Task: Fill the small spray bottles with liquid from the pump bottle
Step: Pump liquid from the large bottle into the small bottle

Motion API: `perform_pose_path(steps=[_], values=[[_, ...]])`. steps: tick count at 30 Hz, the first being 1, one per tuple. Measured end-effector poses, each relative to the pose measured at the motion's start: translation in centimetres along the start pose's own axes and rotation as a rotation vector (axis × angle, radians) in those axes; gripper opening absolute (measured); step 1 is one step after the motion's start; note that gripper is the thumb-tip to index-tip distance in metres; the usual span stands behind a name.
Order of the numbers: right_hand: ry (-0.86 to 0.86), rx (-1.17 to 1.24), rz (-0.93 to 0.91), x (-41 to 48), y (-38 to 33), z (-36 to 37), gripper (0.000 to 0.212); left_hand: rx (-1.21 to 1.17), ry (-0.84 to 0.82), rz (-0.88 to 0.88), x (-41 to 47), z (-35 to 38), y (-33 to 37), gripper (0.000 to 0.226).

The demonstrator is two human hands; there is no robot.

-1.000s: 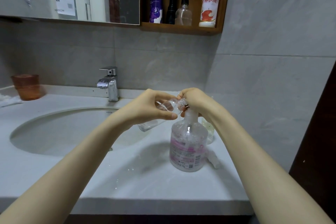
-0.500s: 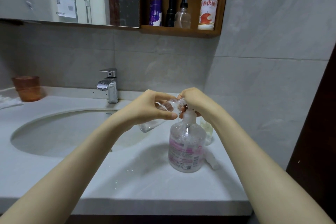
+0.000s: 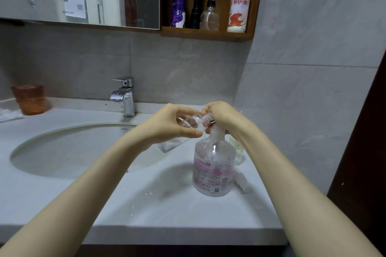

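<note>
A clear pump bottle [image 3: 213, 165] with a pink label stands on the white counter [image 3: 167, 210], right of the basin. My left hand [image 3: 171, 125] grips a small clear spray bottle [image 3: 193, 121], tilted with its open threaded neck toward the pump head. My right hand [image 3: 221, 118] covers the pump head, fingers curled over it. The nozzle itself is hidden by my fingers. A second small bottle [image 3: 237, 148] with yellowish liquid stands behind the pump bottle. A small white cap piece [image 3: 242, 181] lies on the counter beside it.
An oval basin [image 3: 69, 152] and a chrome tap [image 3: 125, 98] lie to the left. An orange cup [image 3: 29, 99] stands at the far left. A wooden shelf [image 3: 206, 34] above holds several bottles. The tiled wall is close on the right.
Both hands and the bottles hold almost the same pose; only the camera has shifted slightly.
</note>
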State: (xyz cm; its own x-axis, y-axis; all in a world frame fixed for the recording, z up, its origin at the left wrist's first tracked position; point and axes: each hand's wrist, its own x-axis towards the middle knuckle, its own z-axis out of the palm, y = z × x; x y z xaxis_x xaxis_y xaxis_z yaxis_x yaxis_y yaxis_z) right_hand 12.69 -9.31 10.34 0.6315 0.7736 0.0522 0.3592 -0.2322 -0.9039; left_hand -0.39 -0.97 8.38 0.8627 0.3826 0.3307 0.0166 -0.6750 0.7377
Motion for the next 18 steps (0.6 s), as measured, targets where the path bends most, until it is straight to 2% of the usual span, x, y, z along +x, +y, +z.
perform_pose_path(steps=[7,10,14,18], values=[[0.039,-0.045,0.067,-0.9,-0.4,-0.5,0.019,0.031,-0.006,-0.018,-0.2,-0.2,0.6,0.044],[0.045,-0.103,0.089,-0.7,-0.9,-0.4,0.02,0.029,0.0,-0.004,-0.2,-0.4,0.9,0.04],[-0.037,-0.224,0.104,-0.9,-1.8,-0.3,0.016,0.02,0.015,0.008,-0.3,-0.5,1.0,0.037],[-0.083,-0.271,0.093,-0.9,-2.3,-0.3,0.021,0.008,0.028,0.015,-0.2,-0.5,0.9,0.037]])
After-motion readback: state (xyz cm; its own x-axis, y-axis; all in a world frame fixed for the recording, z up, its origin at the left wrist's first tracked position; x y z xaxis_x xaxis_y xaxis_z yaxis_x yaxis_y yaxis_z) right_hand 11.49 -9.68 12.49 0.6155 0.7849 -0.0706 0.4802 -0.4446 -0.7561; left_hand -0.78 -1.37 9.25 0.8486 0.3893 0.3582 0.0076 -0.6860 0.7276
